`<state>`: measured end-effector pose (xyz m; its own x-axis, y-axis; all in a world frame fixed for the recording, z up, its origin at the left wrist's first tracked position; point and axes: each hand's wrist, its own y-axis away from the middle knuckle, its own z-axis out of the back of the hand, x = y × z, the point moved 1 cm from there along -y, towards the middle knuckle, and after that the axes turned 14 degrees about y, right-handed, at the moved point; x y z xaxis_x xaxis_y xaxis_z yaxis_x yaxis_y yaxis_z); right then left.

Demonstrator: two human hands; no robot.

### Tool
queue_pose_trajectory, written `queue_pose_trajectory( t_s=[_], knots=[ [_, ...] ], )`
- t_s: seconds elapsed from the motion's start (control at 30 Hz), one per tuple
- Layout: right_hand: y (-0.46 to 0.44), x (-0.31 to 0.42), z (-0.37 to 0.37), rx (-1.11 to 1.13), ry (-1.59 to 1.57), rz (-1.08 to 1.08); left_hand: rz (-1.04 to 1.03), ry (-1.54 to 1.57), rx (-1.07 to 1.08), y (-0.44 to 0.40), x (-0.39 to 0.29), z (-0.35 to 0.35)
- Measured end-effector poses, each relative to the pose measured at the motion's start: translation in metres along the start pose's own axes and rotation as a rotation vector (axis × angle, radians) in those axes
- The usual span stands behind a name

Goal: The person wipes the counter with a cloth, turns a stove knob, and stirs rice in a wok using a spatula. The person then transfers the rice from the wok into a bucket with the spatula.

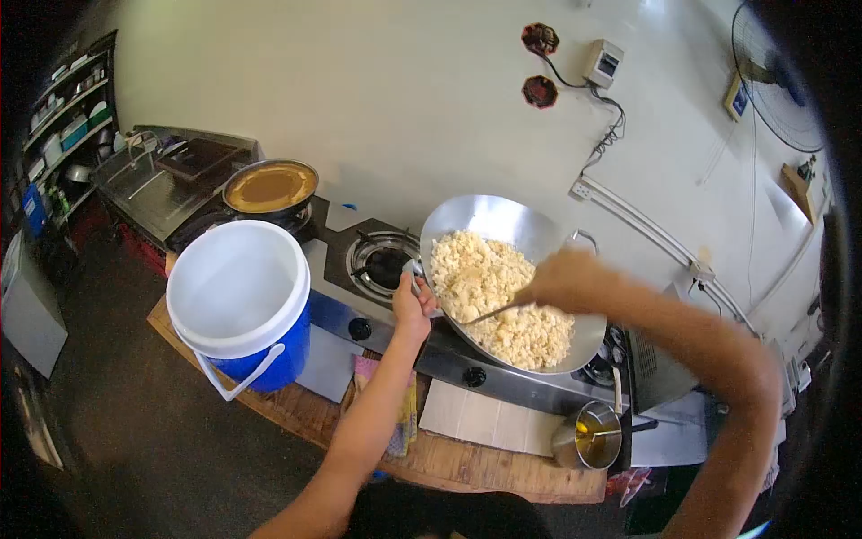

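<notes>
A wide metal wok sits over the stove's right side, holding a heap of pale, crumbly, lumpy food. My left hand is closed round the wok's side handle. Above the food, my right hand, smeared by motion, grips a metal cooking utensil. Its thin shaft slants down to the left, into the food by the wok's near left rim. The utensil's head is hidden or too small to make out.
A blue bucket with a white inside stands left on the wooden counter. Behind it is a pan of brown liquid. One burner lies bare left of the wok. A metal pot with yellow liquid stands front right.
</notes>
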<state>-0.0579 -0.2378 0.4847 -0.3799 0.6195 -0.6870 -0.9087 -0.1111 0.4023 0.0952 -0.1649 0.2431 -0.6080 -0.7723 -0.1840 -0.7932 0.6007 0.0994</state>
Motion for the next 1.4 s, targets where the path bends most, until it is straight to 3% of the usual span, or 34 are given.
queue_pose_trajectory(
  t_s=[0.03, 0.07, 0.13, 0.23, 0.33, 0.4, 0.5, 0.6, 0.7, 0.77, 0.87, 0.97, 1.1, 1.2, 1.27, 1.4],
  knots=[
    [-0.008, 0.025, -0.016, -0.041, 0.014, -0.038, 0.011, -0.002, 0.0, -0.001, 0.001, 0.0],
    [-0.026, 0.059, -0.024, 0.148, 0.037, -0.092, 0.023, -0.003, 0.002, -0.003, 0.001, 0.0],
    [-0.04, 0.097, -0.022, 0.041, -0.03, -0.138, 0.042, -0.006, 0.006, -0.011, 0.001, 0.006],
    [-0.085, 0.128, -0.064, 0.167, 0.055, -0.289, 0.06, 0.084, 0.009, 0.0, -0.001, -0.001],
    [-0.113, 0.112, -0.11, 0.104, 0.023, -0.411, 0.076, 0.062, 0.039, -0.001, -0.003, 0.0],
    [-0.118, 0.082, -0.137, 0.208, -0.201, -0.657, 0.073, 0.047, 0.055, -0.003, -0.004, 0.005],
    [-0.07, 0.016, -0.146, 0.231, -0.167, -0.514, 0.094, 0.095, 0.047, -0.003, -0.006, 0.005],
    [-0.018, -0.027, -0.14, 0.162, -0.595, -0.628, 0.102, 0.099, 0.015, -0.003, -0.006, 0.007],
    [0.034, -0.012, -0.205, -0.141, -0.948, -0.614, 0.116, 0.097, -0.017, -0.007, -0.008, 0.006],
    [0.073, 0.003, -0.203, 0.094, -1.176, -0.76, 0.111, 0.096, -0.021, -0.01, -0.009, 0.006],
    [0.116, 0.041, -0.2, 0.038, -1.658, -0.899, 0.095, 0.066, -0.001, -0.011, -0.008, 0.003],
    [0.136, 0.05, -0.193, -0.007, -1.476, -0.941, 0.112, 0.114, 0.004, -0.015, -0.007, 0.008],
    [0.156, 0.019, -0.08, 0.221, -1.142, -0.92, 0.064, 0.106, -0.056, -0.013, -0.005, 0.001],
    [0.139, -0.001, -0.026, 0.236, -1.023, -0.771, 0.088, 0.072, -0.042, -0.008, -0.009, -0.005],
    [0.108, -0.003, -0.025, 0.061, -0.716, -0.477, 0.101, 0.068, -0.026, -0.006, -0.012, -0.007],
    [-0.002, 0.034, -0.034, 0.01, -0.396, -0.4, 0.127, 0.056, -0.025, -0.003, -0.012, -0.005]
  ],
)
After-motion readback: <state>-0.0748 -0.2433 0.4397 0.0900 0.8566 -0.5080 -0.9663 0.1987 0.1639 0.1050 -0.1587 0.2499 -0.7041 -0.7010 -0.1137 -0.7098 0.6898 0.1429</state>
